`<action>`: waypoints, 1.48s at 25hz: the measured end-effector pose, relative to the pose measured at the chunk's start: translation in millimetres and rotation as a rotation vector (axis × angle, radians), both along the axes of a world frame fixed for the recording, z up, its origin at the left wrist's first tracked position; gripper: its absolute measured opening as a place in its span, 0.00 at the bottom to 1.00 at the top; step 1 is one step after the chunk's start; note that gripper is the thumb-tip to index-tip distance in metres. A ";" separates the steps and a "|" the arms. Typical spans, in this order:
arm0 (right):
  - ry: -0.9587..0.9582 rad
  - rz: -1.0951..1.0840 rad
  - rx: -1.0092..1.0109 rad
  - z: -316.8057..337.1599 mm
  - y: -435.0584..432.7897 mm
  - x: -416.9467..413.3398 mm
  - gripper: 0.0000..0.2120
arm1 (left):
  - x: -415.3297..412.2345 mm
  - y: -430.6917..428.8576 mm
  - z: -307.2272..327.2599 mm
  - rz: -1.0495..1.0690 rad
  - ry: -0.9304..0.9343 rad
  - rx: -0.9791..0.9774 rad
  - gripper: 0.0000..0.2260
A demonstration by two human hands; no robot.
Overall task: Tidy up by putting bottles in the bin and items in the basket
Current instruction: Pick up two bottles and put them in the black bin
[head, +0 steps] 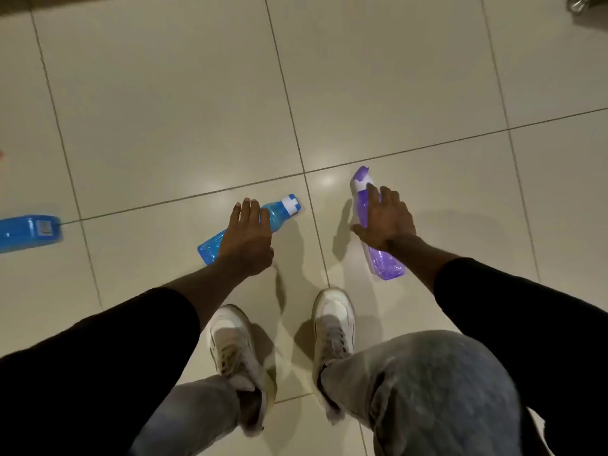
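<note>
left hand [247, 236] laid open over blue bottle [276, 212], right hand [385, 220] over purple bottle [383, 261]; neither grip closed yet. fingers to be wrapped mid-body before lift off floor [164, 110].

Blue object [29, 232] cut off at left edge; hands hide both bottles' middles.

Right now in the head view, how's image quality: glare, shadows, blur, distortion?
Head view: dim, warm light; soft glare spots on the tile floor between the bottles; both hands cast dark shadows beside the blue bottle and the purple bottle; wide-angle bending of the grout lines; another blue bottle at the left edge is smeared; left hand and right hand fairly sharp.
</note>
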State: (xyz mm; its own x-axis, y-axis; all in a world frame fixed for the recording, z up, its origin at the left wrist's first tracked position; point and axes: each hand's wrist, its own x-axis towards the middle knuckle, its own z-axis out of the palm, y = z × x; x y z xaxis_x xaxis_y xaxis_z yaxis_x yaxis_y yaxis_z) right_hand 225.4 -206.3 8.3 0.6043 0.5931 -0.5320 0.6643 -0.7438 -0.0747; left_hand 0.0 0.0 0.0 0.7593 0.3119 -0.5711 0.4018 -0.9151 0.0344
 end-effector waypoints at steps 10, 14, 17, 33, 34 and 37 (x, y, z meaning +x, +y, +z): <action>0.035 -0.221 -0.011 -66.4 -9.0 9.7 0.55 | 8.9 17.2 -52.1 0.152 0.074 0.002 0.32; 0.169 -0.187 0.080 3.6 2.1 2.6 0.63 | -3.7 16.6 18.2 0.249 0.053 -0.078 0.30; 0.307 -0.179 0.254 85.8 9.4 -6.5 0.65 | -24.1 12.0 95.2 0.284 0.061 -0.117 0.30; 0.561 0.172 0.360 502.1 87.5 -113.1 0.66 | -179.9 6.6 508.8 0.809 -0.202 -0.165 0.37; 0.565 0.198 0.361 515.7 95.0 -122.8 0.66 | -186.3 7.5 523.7 0.838 -0.224 -0.151 0.37; 0.582 0.268 0.369 551.9 117.6 -155.6 0.65 | -215.7 6.3 561.9 0.959 -0.280 -0.135 0.36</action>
